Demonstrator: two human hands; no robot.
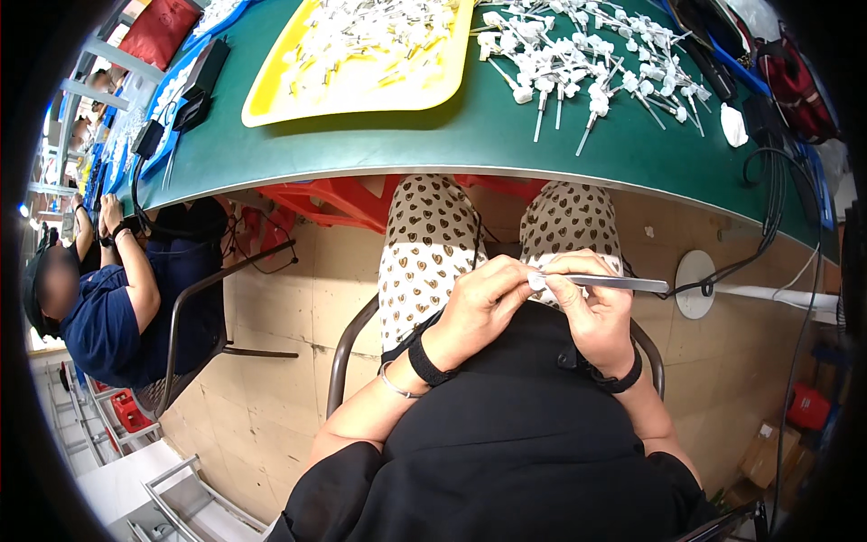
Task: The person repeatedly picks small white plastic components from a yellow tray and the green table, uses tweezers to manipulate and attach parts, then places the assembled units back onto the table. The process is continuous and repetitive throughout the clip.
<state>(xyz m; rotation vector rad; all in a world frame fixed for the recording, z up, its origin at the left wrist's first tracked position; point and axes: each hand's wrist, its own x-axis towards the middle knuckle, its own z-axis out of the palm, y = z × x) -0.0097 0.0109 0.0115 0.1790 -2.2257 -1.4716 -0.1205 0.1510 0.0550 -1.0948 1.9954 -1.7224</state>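
Left to right. Far left of the frame, a co-worker (99,298) in a dark blue top sits at the same green desk (470,135); their hands are not the wearer's.

Upper middle: a yellow tray (271,99) holds a heap of small white pieces with metal pins. To its right, a loose pile of the same white-headed pins (587,63) lies spread on the desk. Which heap is finished and which waits cannot be told; judging by the two large heaps, plenty of pieces are on the desk and only one is in hand.

Centre, over the lap and below the desk edge: the left hand (479,307) is curled, fingertips pinching the white head of one piece. The right hand (591,303) is closed around the same piece, whose thin metal rod (623,283) sticks out to the right. Both hands touch, pressed together on it. The piece sits between the fingertips, well apart from the desk heaps.

Right: a black cable (768,217) hangs off the desk.
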